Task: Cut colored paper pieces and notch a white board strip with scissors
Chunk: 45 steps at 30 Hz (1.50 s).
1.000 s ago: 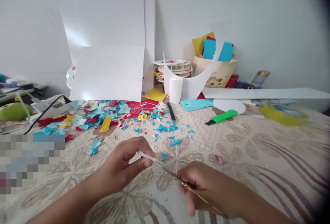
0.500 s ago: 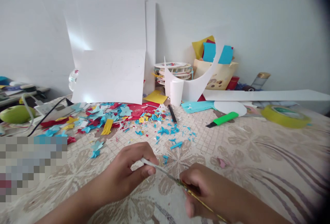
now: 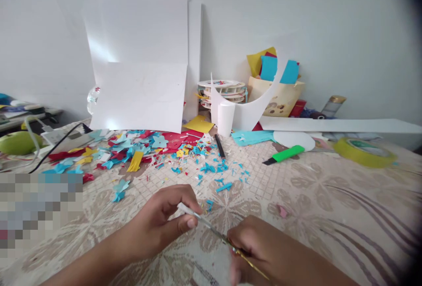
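Observation:
My right hand [image 3: 260, 248] is closed around the gold handles of a pair of scissors [image 3: 214, 232], low in front of me. Their metal blades point up and left to my left hand [image 3: 168, 220]. That hand pinches a small piece of white paper [image 3: 182, 207] between thumb and fingers, right at the blade tips. Whether the blades are apart cannot be made out from this angle. Small blue paper scraps [image 3: 210, 205] lie on the patterned tablecloth [image 3: 227, 198] just beyond the hands.
Coloured paper cut-outs [image 3: 125, 145] are heaped at the back left, before upright white boards [image 3: 141, 97]. Behind the scraps are a black pen [image 3: 219, 146], a white cylinder [image 3: 226, 119] and a green cutter knife [image 3: 288, 153]. Yellow tape [image 3: 349, 154] lies at the right.
Both hands stay nearly in place, with the scissors and white paper shifted slightly left. The whole view has tilted a little.

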Motion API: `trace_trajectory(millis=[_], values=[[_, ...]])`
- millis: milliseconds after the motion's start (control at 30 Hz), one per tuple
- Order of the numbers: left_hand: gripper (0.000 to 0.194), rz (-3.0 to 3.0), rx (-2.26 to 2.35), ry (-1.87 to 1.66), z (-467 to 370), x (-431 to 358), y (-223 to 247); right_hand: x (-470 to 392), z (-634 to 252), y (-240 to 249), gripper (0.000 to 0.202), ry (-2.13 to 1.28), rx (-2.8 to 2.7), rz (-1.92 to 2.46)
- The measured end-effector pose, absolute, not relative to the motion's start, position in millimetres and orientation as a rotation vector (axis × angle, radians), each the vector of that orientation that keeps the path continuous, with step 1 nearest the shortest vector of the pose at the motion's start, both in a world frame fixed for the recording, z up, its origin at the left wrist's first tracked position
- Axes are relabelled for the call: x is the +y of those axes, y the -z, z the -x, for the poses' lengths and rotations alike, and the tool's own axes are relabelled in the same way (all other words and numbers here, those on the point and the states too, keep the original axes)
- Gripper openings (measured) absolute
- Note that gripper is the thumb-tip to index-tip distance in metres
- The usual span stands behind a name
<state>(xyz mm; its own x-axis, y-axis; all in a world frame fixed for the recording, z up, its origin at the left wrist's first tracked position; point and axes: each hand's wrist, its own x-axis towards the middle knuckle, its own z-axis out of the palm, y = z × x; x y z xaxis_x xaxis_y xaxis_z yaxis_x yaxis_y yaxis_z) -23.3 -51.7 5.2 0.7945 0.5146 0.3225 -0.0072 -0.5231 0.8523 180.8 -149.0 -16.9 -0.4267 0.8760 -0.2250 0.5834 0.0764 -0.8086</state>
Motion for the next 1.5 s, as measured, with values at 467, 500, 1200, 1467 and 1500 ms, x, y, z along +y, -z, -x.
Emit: trace_trajectory(millis=[467, 500, 1200, 1467, 1500], values=[[0.004, -1.907, 0.337, -0.678, 21, -54, 2, -154, -181, 20, 0.047, -1.23, -2.072, 1.469], [0.004, -1.893, 0.333, -0.68, 21, -54, 3, -154, -181, 20, 0.047, -1.244, -2.064, 1.458], [0.008, -1.943, 0.218, -0.622, 21, -47, 5, -157, -178, 23, 0.05, -0.888, -2.213, 1.553], [0.014, -2.083, 0.241, -0.65, 26, -53, 2, -160, -168, 9, 0.05, -0.935, -2.167, 1.686], [0.013, -2.111, 0.246, -0.64, 26, -53, 1, -159, -169, 11, 0.049, -0.948, -2.17, 1.655]])
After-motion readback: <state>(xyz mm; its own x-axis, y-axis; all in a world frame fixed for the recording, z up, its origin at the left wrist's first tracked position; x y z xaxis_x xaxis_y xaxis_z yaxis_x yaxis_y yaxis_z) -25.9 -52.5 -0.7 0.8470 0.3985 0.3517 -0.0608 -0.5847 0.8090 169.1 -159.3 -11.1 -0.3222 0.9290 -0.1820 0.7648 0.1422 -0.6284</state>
